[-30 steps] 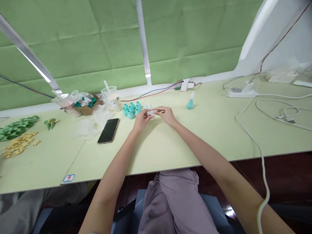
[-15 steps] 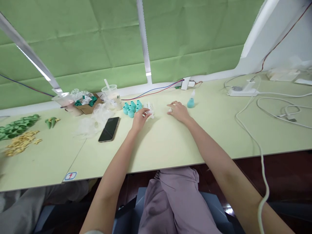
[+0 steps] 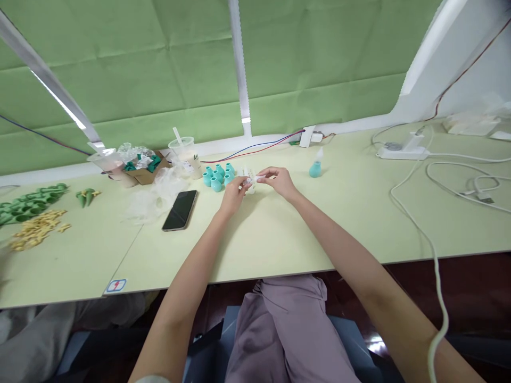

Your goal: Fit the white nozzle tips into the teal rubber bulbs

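Note:
My left hand (image 3: 235, 194) pinches a small clear plastic piece (image 3: 249, 181) between thumb and fingertips. From the right, my right hand (image 3: 280, 182) grips a small whitish translucent tip (image 3: 259, 177), close against that clear piece; whether the two parts are joined I cannot tell. More clear plastic pieces (image 3: 251, 190) lie on the table just behind and under my fingers, partly hidden. Several teal rubber bulbs (image 3: 216, 184) stand grouped to the left of my left hand. Off to the right, one teal bulb (image 3: 315, 169) stands upright with a translucent pointed tip on top.
A phone (image 3: 180, 210) and crumpled clear plastic bags (image 3: 154, 194) lie to the left, with drink cups (image 3: 187, 157) and a small cardboard box (image 3: 149, 173) behind. Green and yellow parts (image 3: 38, 229) sit far left. A power strip (image 3: 403, 153) and white cables (image 3: 423, 234) occupy the right.
My right hand has moved left with the small whitish tip and now meets my left hand. My left hand has lifted a clear piece slightly and shifted right.

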A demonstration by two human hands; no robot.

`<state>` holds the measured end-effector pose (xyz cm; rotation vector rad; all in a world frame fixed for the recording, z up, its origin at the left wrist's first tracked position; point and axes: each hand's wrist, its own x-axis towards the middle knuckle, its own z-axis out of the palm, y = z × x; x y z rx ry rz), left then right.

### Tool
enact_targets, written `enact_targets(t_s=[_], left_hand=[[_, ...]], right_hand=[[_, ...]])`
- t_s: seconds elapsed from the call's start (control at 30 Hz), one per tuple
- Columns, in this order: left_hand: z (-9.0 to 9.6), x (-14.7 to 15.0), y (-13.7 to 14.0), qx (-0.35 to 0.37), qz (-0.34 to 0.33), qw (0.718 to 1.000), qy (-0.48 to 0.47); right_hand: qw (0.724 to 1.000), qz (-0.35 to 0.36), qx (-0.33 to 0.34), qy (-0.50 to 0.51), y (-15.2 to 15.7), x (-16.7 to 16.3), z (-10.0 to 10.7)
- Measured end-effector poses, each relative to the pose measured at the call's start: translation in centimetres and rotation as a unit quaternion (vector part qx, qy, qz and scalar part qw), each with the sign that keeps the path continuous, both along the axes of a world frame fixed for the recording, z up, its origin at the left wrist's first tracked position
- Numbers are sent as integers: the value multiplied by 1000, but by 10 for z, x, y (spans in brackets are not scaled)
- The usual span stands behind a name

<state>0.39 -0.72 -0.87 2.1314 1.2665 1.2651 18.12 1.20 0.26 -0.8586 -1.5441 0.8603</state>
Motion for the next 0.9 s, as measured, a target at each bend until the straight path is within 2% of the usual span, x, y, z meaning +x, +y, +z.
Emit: enact_targets(t_s=[0.1,0.23,0.43,0.73,0.9], left_hand=[[2,3,-2,-6,-3,1000,-12],[4,6,-5,-1,-12,1000,-22],[4,6,-8,30,-16,999,7],[6,6,-11,102,-18,985,141],[8,8,-14,113,-20,979,171]], right_hand=[[1000,-21,-13,-13,-2,0,0],[998,-13,-55,3,-2,0,-1],[997,-20,-68,27,-2,-4,-2],[999,20,-30,-25,3,7,-1],[999,16,-6,-49,3,10,-1]])
